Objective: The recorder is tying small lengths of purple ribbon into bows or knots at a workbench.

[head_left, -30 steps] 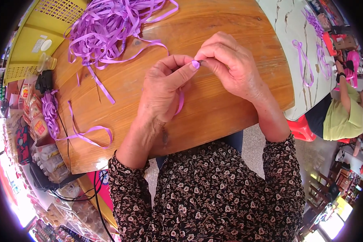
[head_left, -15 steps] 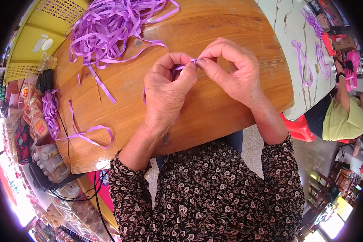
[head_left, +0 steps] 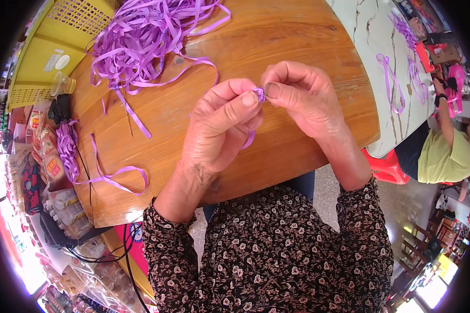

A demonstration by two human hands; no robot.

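Observation:
Over the wooden table, my left hand pinches a purple ribbon between thumb and forefinger. A small bunched, knot-like part of it shows at the fingertips. Meeting it from the other side, my right hand has thumb and forefinger pressed on the same bit of ribbon. A loop of ribbon hangs below my left fingers; the rest is hidden in the palm. Beyond my hands lies a large tangled heap of purple ribbons, one strand curving toward my left hand.
The wooden table carries a loose ribbon strand and a ribbon bundle at left. A yellow plastic basket and small clear cup stand far left. At right are a white marbled table, red stool and another person's arm.
Both hands have come slightly nearer and rolled, so the bunched ribbon shows more between the fingertips. A ribbon loop now hangs below the left fingers.

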